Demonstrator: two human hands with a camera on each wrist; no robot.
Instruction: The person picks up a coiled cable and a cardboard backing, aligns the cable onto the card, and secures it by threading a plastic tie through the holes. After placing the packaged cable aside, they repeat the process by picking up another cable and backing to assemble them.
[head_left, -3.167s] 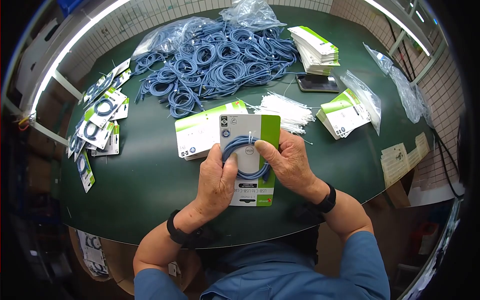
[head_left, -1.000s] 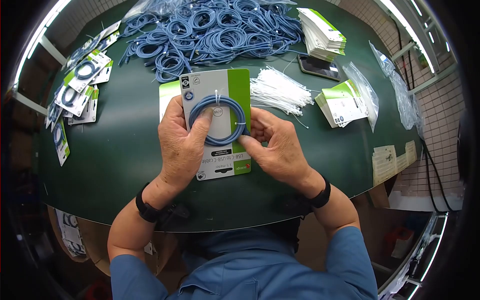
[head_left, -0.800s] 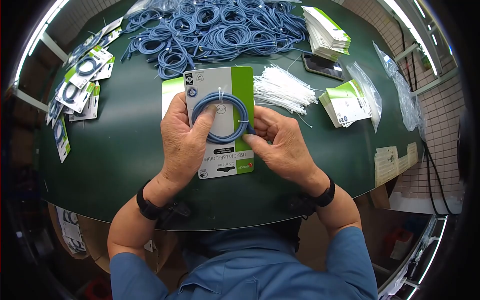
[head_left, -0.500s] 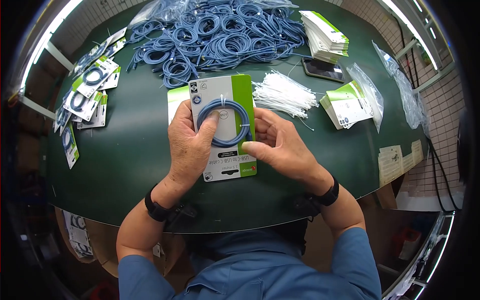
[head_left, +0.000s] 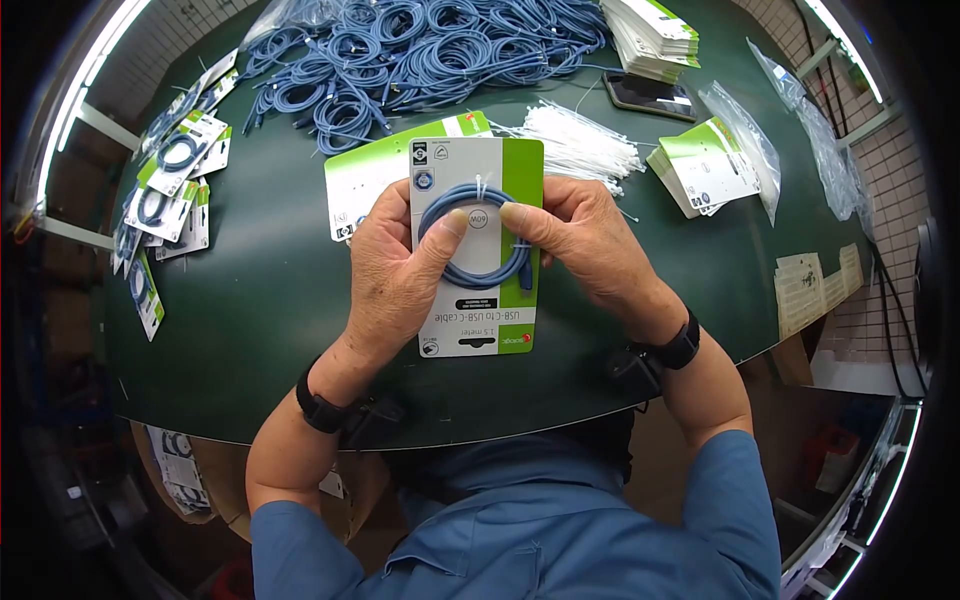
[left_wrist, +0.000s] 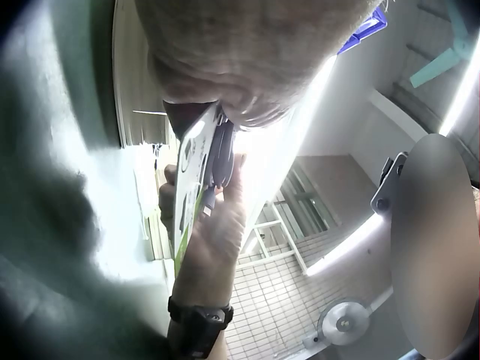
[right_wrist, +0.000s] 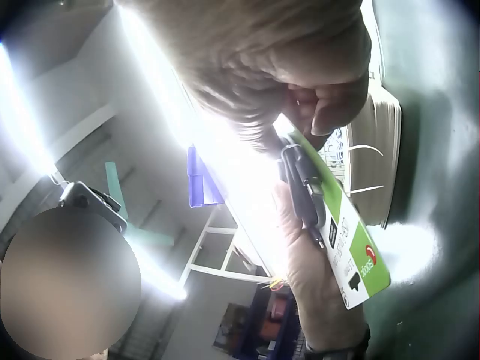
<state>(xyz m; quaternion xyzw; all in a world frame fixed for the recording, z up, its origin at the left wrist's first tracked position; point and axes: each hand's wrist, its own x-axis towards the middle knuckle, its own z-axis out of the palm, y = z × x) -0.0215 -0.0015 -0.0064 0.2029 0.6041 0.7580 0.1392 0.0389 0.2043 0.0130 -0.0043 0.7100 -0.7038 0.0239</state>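
Observation:
In the head view, a white and green cable card (head_left: 478, 252) is held up over the table, with a coiled blue USB-C cable (head_left: 490, 279) lying against its face. White ties show at the top and right of the coil. My left hand (head_left: 392, 275) grips the card's left side, its thumb across the coil and its fingers behind. The right hand (head_left: 598, 245) pinches the upper right side, thumb pressed on the coil. Both wrist views show the card edge-on, and the cable's plug end (right_wrist: 311, 187) hangs beside the green strip in the right wrist view.
Behind the hands lie a stack of cards (head_left: 365, 180), white cable ties (head_left: 580, 145) and a heap of blue cables (head_left: 440, 60). Carded cables (head_left: 175, 205) are piled at left. A phone (head_left: 648, 95), more cards (head_left: 708, 165) and plastic bags (head_left: 750, 150) are at right.
Over the last half second, the right thumb has moved from the coil's lower right up to its upper right. The card stands farther right in the head view, uncovering more of the stack behind.

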